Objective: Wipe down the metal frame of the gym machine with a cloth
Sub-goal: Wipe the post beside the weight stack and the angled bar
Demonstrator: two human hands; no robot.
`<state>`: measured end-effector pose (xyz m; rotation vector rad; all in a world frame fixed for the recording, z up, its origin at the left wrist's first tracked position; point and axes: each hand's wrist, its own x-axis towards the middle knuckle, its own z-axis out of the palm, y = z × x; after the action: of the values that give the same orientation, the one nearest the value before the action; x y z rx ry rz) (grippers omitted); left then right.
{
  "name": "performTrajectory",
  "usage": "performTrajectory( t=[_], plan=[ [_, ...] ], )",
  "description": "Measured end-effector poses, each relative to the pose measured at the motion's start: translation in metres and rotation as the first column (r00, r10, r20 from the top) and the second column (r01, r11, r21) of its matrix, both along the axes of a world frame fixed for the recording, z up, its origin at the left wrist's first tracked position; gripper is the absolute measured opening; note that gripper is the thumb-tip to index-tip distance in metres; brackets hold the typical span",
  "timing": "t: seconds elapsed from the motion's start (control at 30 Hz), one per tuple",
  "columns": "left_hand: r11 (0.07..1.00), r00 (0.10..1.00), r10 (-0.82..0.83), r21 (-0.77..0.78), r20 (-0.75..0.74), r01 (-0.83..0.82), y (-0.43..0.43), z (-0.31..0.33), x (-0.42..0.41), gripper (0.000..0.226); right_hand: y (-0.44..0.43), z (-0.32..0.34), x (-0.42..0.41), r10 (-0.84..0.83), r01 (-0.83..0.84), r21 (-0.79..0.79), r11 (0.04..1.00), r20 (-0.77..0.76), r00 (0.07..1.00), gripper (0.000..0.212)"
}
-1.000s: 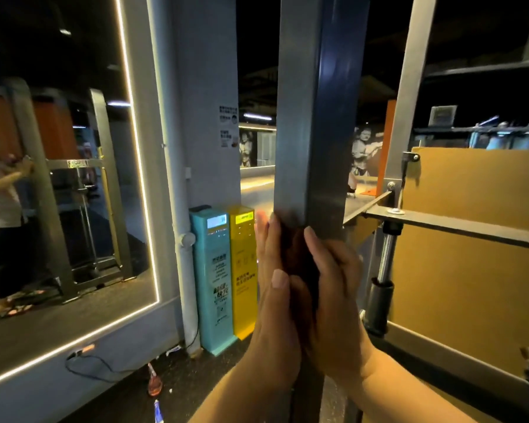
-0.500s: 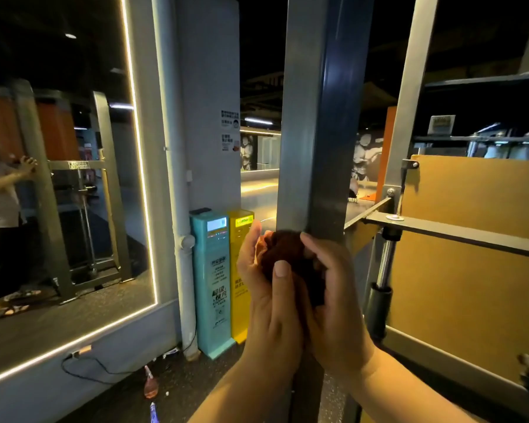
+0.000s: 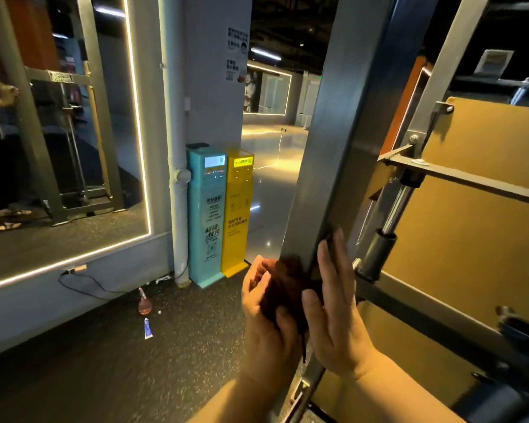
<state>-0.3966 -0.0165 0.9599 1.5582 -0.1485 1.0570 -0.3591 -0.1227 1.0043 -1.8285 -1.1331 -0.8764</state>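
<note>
Seemingly mid-wipe: dark cloth [image 3: 283, 288] gripped by left hand [image 3: 266, 319] low on steel upright [image 3: 327, 178]; right hand [image 3: 333, 303] flat, fingers straight, against upright's right face. Crossbar [image 3: 471, 181] beside upright probably left to do.

The scene is dim and black overhead; 1 bright LED strip [image 3: 136, 117] rims the mirror [image 3: 74, 148] and blooms slightly; warm glare pools on the glossy floor [image 3: 269, 178] beyond; the metal frame [image 3: 324, 166] carries a soft sheen; straight edges bow toward the corners; the mirror's reflection is soft and smeared.
</note>
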Motion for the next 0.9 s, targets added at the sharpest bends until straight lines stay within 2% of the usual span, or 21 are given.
performTrajectory(
  t=[0.17, 0.27, 0.3, 0.43, 0.6, 0.7, 0.77, 0.8, 0.9],
  plan=[
    [1.0, 0.998, -0.003, -0.027, 0.068, 0.004, -0.006, 0.021, 0.002, 0.055, 0.004, -0.008, 0.002, 0.023, -0.022, 0.099, 0.995, -0.009, 1.0, 0.058],
    [0.994, 0.996, -0.078, -0.07, 0.043, 0.081, -0.011, 0.038, 0.003, 0.057, 0.003, -0.008, 0.004, 0.029, -0.026, 0.09, 0.996, -0.037, 0.999, 0.086],
    [0.993, 0.994, -0.093, -0.069, 0.059, 0.097, -0.01, 0.035, 0.003, 0.054, 0.002, -0.009, 0.004, 0.028, -0.023, 0.077, 0.997, -0.056, 0.998, 0.088],
    [0.999, 0.989, -0.032, 0.045, 0.141, 0.025, -0.003, -0.016, 0.007, 0.038, -0.001, -0.019, -0.006, 0.017, -0.015, 0.027, 1.0, -0.068, 0.998, 0.073],
    [0.992, 0.992, 0.124, 0.014, 0.037, -0.125, -0.003, -0.064, -0.001, 0.034, 0.003, -0.025, -0.01, -0.065, 0.066, 0.014, 0.998, -0.066, 0.996, 0.07],
    [0.999, 0.997, 0.048, -0.003, 0.057, -0.048, -0.006, -0.063, -0.004, 0.038, 0.006, -0.027, -0.009, -0.086, 0.087, 0.007, 0.996, -0.058, 0.995, 0.067],
    [0.998, 0.995, -0.06, 0.021, 0.082, 0.059, -0.009, -0.036, -0.006, 0.064, 0.008, -0.029, -0.008, -0.071, 0.072, 0.015, 0.997, -0.079, 0.994, 0.062],
    [0.997, 0.993, -0.08, 0.029, 0.086, 0.078, -0.01, -0.024, -0.005, 0.069, 0.009, -0.03, -0.007, -0.064, 0.066, 0.02, 0.998, -0.094, 0.994, 0.06],
    [0.998, 0.995, -0.044, 0.038, 0.093, 0.041, -0.008, -0.019, 0.009, 0.052, 0.007, -0.034, -0.003, -0.068, 0.07, 0.01, 0.998, -0.132, 0.989, 0.063]
  ],
)
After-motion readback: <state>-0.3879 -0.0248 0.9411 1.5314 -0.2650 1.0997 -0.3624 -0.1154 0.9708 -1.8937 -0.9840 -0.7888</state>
